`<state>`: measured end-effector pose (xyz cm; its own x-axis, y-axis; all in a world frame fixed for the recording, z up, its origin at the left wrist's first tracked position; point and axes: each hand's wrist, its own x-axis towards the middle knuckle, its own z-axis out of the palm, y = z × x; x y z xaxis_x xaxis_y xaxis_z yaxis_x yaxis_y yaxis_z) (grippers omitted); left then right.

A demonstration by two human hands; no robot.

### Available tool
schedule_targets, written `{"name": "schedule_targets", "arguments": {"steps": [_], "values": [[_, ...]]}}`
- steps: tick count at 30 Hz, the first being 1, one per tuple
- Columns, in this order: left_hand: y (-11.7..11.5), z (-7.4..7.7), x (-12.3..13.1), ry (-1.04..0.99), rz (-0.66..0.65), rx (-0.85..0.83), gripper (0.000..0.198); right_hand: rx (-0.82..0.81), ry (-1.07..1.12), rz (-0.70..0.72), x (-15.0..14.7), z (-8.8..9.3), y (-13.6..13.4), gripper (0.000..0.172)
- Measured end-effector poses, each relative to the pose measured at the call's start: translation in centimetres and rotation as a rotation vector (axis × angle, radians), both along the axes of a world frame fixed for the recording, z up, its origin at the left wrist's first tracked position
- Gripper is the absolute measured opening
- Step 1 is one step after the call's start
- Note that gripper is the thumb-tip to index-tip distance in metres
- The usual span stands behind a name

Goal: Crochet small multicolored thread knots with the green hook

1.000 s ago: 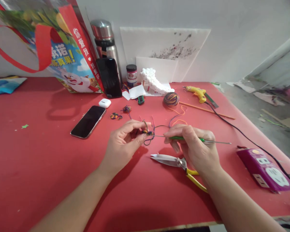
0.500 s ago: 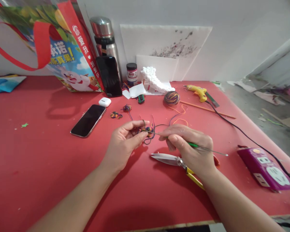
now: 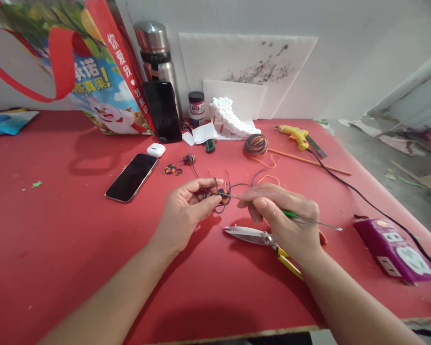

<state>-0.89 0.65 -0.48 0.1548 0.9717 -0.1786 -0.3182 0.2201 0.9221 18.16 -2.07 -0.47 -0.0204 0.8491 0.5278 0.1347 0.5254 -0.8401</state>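
Note:
Between thumb and fingers, my left hand (image 3: 188, 206) pinches a small multicoloured crochet piece (image 3: 224, 193), with a strand of yarn looped over the forefinger. My right hand (image 3: 283, 215) is closed around the green grip of a thin metal crochet hook (image 3: 319, 224), whose tip touches the piece. Loose yarn trails from there back toward a ball of multicoloured yarn (image 3: 256, 143). Beneath my right hand lie open-bladed scissors (image 3: 249, 235) with yellow and orange handles, partly hidden. A finished-looking small crochet piece (image 3: 173, 169) and a little yarn bundle (image 3: 189, 159) rest beyond my left hand.
Left of my hands lie a phone (image 3: 132, 178) and a white earphone case (image 3: 155, 150). Another phone (image 3: 162, 112) leans on a steel flask (image 3: 153, 38) by a printed bag (image 3: 111, 105). At right are a yellow glue gun (image 3: 293, 136), its cord, and a purple box (image 3: 397, 251).
Both hands stay almost in place, with the hook's tip shifted slightly at the crochet piece. The whole view has moved very little.

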Motion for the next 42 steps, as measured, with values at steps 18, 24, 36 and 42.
{"name": "schedule_targets", "arguments": {"steps": [18, 24, 36, 42], "values": [[-0.1, -0.2, 0.1, -0.018, 0.0, 0.021, 0.029, -0.001, 0.008, 0.028, 0.0, -0.4, 0.2, 0.017], [-0.1, -0.5, -0.2, -0.078, -0.059, 0.072, 0.026, -0.022, -0.103, -0.005, -0.1, -0.9, 0.2, 0.02], [-0.1, -0.7, 0.0, -0.15, -0.11, 0.086, 0.032, 0.102, -0.155, 0.018, -0.5, -1.6, 0.4, 0.025], [0.0, -0.7, 0.0, -0.117, -0.075, 0.082, 0.033, 0.099, -0.137, 0.019, -0.6, -1.5, 0.3, 0.024]]}}
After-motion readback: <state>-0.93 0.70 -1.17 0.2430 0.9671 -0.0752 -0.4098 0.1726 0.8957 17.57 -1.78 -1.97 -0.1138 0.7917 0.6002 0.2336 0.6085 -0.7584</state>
